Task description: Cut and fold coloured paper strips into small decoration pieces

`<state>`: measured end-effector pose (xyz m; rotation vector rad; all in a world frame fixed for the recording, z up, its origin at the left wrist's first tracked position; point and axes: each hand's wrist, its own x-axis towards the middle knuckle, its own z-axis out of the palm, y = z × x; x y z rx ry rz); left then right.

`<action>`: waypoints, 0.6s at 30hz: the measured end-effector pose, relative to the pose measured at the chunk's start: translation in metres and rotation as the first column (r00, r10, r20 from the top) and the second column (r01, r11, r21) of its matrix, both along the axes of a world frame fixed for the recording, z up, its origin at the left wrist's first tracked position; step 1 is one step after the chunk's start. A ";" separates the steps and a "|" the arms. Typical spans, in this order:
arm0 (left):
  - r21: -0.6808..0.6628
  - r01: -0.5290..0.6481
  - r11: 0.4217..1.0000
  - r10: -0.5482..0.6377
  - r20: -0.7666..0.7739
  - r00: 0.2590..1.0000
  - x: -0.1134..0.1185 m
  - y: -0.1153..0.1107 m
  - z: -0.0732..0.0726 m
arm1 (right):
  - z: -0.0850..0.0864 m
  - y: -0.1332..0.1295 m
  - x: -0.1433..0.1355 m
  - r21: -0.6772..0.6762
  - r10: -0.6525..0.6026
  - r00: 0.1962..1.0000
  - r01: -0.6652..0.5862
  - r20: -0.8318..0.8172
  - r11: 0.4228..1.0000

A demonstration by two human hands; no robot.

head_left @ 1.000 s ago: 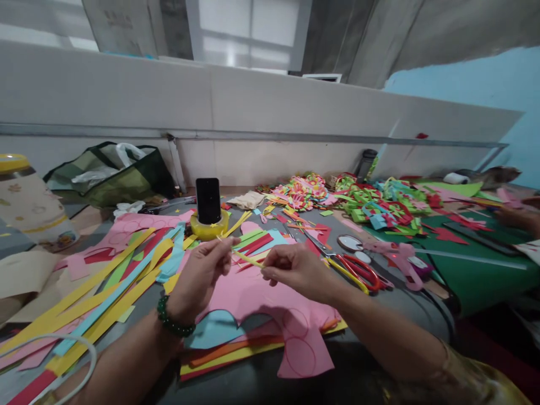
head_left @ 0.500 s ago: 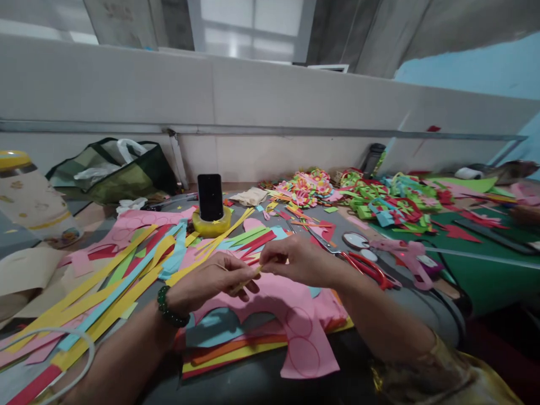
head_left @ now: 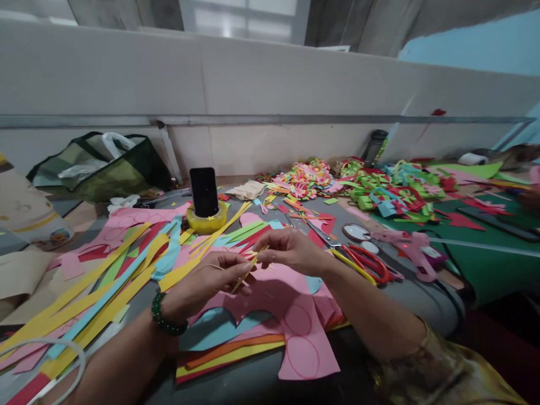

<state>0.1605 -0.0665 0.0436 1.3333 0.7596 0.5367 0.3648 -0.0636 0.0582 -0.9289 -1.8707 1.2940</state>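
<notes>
Between both hands is a thin yellow strip (head_left: 241, 281), narrow like cut paper or felt. My left hand (head_left: 219, 277), with a green bead bracelet (head_left: 163, 316) on its wrist, pinches the strip between thumb and fingers. At the strip's upper end, my right hand (head_left: 291, 250) closes its fingertips on it; the exact grip is partly hidden. Beneath the hands lies a pink sheet (head_left: 295, 298) with cut-out curves and drawn circles, on top of blue, orange, yellow and red sheets. Long yellow strips (head_left: 122, 292) spread out left of my left hand.
Red-handled scissors (head_left: 367, 261) and a pink glue gun (head_left: 411, 250) lie to the right. A phone (head_left: 204, 192) stands in a yellow tape roll (head_left: 206, 219). Colourful craft pieces (head_left: 310, 179) are heaped at the back. A green bag (head_left: 101, 169) and a bottle (head_left: 31, 211) stand left.
The yellow strip now shows more plainly, slanting up between my hands. My fingers have shifted slightly on it. The view has tilted down and moved a little.
</notes>
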 end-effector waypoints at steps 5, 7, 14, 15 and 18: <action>0.076 -0.013 0.997 0.012 0.021 1.000 0.003 0.000 -0.001 | -0.002 0.001 0.003 -0.063 0.023 0.999 -0.026 -0.041 0.998; 0.116 0.002 0.993 -0.004 0.016 1.000 0.003 0.000 0.000 | -0.002 0.001 0.003 -0.107 0.003 0.999 -0.008 -0.052 0.994; 0.140 -0.036 0.989 0.041 -0.031 0.999 -0.008 0.007 0.006 | -0.001 0.009 0.012 -0.274 -0.069 0.994 0.042 -0.088 0.961; 0.134 -0.049 0.990 0.055 -0.040 0.998 -0.012 0.010 0.007 | 0.000 0.011 0.014 -0.285 -0.083 0.992 0.054 -0.092 0.957; 0.104 -0.117 0.988 0.123 -0.048 0.991 -0.025 0.022 0.011 | 0.002 0.016 0.023 -0.277 -0.120 0.988 0.089 -0.098 0.957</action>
